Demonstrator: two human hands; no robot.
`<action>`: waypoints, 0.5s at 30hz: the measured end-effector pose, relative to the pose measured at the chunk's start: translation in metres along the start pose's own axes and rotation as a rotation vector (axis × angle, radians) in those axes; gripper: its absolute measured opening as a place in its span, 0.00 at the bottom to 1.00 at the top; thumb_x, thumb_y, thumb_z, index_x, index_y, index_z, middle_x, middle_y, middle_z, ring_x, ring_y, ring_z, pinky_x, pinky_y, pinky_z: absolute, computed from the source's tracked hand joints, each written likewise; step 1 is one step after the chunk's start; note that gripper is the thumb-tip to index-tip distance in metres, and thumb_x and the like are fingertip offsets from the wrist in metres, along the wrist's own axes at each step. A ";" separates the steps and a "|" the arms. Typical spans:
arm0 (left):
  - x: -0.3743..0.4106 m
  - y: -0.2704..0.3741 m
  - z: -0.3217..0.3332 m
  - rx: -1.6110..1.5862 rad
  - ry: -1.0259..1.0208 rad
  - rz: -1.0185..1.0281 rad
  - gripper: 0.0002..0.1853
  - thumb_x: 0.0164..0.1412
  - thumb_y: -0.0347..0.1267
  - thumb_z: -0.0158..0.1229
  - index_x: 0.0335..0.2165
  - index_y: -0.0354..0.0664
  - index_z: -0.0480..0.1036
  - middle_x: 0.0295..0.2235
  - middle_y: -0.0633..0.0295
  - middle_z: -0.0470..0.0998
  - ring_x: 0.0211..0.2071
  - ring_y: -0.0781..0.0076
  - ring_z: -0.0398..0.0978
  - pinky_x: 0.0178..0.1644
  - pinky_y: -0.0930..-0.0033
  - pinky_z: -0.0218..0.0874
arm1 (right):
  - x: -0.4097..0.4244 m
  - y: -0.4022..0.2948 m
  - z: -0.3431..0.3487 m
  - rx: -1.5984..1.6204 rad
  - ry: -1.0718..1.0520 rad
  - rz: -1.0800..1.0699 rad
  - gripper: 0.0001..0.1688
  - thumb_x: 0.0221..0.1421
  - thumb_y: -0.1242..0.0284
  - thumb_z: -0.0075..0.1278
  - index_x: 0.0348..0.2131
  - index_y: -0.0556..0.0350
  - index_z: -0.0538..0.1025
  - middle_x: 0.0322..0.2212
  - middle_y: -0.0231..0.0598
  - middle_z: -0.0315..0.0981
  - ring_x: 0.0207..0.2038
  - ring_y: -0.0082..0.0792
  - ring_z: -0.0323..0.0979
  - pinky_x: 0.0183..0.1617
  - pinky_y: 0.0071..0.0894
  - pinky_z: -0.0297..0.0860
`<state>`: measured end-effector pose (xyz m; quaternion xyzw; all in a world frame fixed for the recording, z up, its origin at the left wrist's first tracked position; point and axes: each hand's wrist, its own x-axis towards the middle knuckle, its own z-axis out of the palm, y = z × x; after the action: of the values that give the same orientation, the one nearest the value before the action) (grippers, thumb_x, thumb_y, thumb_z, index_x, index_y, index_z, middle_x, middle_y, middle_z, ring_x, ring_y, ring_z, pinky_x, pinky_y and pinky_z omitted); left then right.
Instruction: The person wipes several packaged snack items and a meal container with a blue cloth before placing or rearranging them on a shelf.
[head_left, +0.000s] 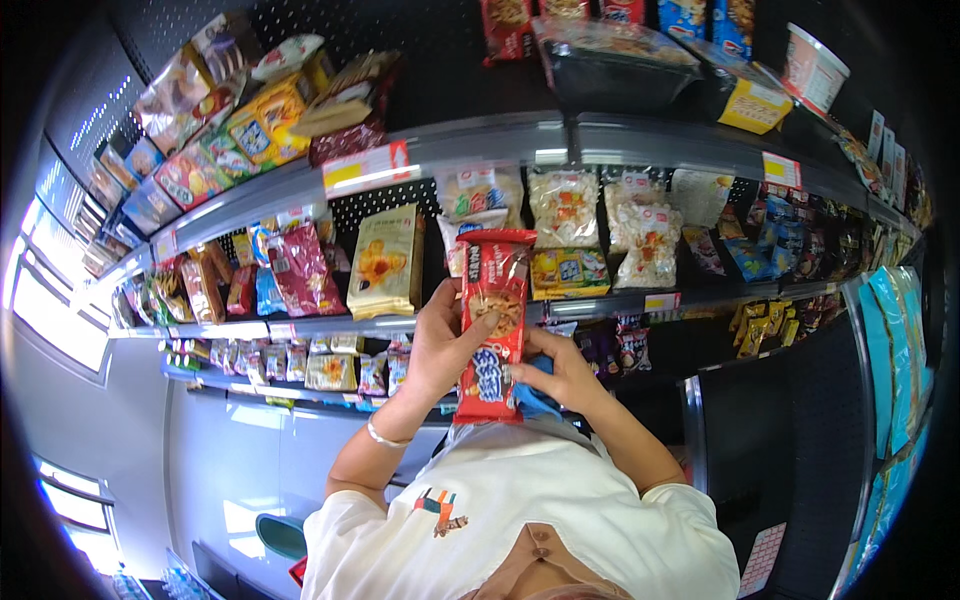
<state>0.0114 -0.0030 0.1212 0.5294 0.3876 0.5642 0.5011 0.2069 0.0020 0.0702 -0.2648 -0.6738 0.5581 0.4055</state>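
A long red snack packet (494, 330), with a picture of nuts or cookie pieces and printed writing, stands upright in front of my chest. My left hand (441, 346) grips its left side, thumb across the front and fingers behind. On the right edge, my right hand (559, 369) pinches the lower half with its thumb in front. Something blue, apparently a cloth (537, 391), shows beneath my right hand; whether I hold it too is unclear. Directly beyond the packet is a shelf edge (600, 306) with bagged white snacks (564, 206) and a yellow box (570, 271) on it.
A gold packet (385, 261) and a maroon bag (306, 270) stand on the middle shelf to the left. Above, the upper shelf (480, 142) holds a clear-lidded tray (615, 60) and a tub (816, 69). Turquoise packages (892, 360) hang at far right.
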 end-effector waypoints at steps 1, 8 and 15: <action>-0.003 -0.006 -0.003 0.074 0.025 0.021 0.22 0.63 0.25 0.60 0.52 0.31 0.63 0.45 0.58 0.76 0.43 0.77 0.75 0.47 0.74 0.69 | 0.002 0.005 0.005 -0.007 0.031 0.031 0.19 0.54 0.72 0.60 0.44 0.63 0.76 0.35 0.39 0.79 0.40 0.28 0.75 0.49 0.30 0.68; -0.032 -0.049 -0.030 -0.731 -0.004 -0.404 0.36 0.73 0.54 0.32 0.64 0.35 0.54 0.60 0.46 0.67 0.60 0.57 0.66 0.65 0.59 0.59 | 0.008 0.007 0.034 0.115 0.074 0.148 0.22 0.56 0.75 0.57 0.50 0.64 0.74 0.38 0.36 0.78 0.41 0.25 0.72 0.50 0.27 0.67; -0.039 -0.076 -0.052 -0.966 -0.009 -0.467 0.38 0.72 0.56 0.31 0.61 0.34 0.59 0.54 0.47 0.72 0.50 0.55 0.76 0.55 0.57 0.70 | 0.006 0.025 0.033 0.023 0.203 0.184 0.16 0.62 0.72 0.52 0.48 0.61 0.73 0.35 0.33 0.76 0.40 0.24 0.71 0.50 0.26 0.66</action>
<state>-0.0308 -0.0213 0.0323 0.1407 0.1890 0.5496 0.8015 0.1733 -0.0050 0.0458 -0.3760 -0.5956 0.5711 0.4216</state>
